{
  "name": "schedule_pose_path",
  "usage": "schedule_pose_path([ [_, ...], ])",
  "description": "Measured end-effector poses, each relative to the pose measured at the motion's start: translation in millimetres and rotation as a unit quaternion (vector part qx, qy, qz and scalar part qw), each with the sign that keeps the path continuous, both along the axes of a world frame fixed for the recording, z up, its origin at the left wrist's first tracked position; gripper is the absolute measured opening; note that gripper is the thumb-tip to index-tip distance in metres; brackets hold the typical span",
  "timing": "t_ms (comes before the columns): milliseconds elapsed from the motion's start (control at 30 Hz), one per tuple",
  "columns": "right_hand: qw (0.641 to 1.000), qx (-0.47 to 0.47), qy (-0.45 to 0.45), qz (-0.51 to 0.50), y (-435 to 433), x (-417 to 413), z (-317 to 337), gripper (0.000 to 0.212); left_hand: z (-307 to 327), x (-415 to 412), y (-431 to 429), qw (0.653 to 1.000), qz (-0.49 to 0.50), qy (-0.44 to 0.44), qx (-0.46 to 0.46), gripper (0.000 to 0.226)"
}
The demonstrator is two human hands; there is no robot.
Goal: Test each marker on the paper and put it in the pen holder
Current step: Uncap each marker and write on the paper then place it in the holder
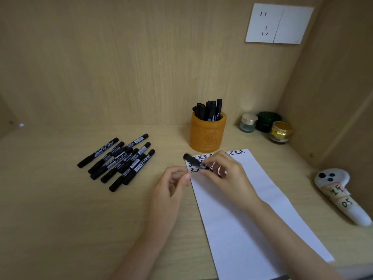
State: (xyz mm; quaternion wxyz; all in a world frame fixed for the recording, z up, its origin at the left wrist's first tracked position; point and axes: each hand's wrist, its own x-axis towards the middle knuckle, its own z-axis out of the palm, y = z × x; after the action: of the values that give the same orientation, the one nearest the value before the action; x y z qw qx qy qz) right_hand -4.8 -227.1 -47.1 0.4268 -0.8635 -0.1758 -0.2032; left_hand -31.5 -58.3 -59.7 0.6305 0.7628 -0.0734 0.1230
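The right hand (226,174) held a black marker (196,163) slanting up-left over the paper (252,219); the left hand (173,178) curled loosely, its grip empty. The orange pen holder (207,134) held several upright markers.

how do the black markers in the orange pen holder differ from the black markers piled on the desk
The black markers in the orange carved pen holder stand roughly upright, while the black markers piled on the wooden desk lie flat. The held ones are packed tightly with only their upper parts showing; the piled ones show their full length, overlapping loosely. The held ones sit behind the white paper; the pile lies to its left. Both sets look capped and of the same type.
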Motion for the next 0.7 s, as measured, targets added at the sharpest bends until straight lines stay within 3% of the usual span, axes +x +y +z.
schedule_pose_path([
  [167, 0.978, 0.183, 0.004, -0.097, -11.9, 25.3, 29.2, 0.012, -3.7, 3.8, -2.2, 0.999, -0.011, 0.035, 0.018, 0.006],
  [333, 0.954, 0.241, -0.059, -0.165, -18.8, 68.4, 65.2, 0.023, -7.3, 6.6, -3.9, 0.998, -0.017, 0.032, 0.051, 0.005],
  [567, 0.957, 0.189, -0.086, -0.204, -15.4, 109.7, 73.5, 0.027, -8.4, 7.7, -4.6, 0.997, -0.017, 0.023, 0.076, 0.003],
  [700, 0.972, 0.123, -0.074, -0.186, -17.4, 115.3, 63.2, 0.059, -8.0, 7.0, -4.5, 0.996, -0.02, 0.017, 0.082, 0.003],
])
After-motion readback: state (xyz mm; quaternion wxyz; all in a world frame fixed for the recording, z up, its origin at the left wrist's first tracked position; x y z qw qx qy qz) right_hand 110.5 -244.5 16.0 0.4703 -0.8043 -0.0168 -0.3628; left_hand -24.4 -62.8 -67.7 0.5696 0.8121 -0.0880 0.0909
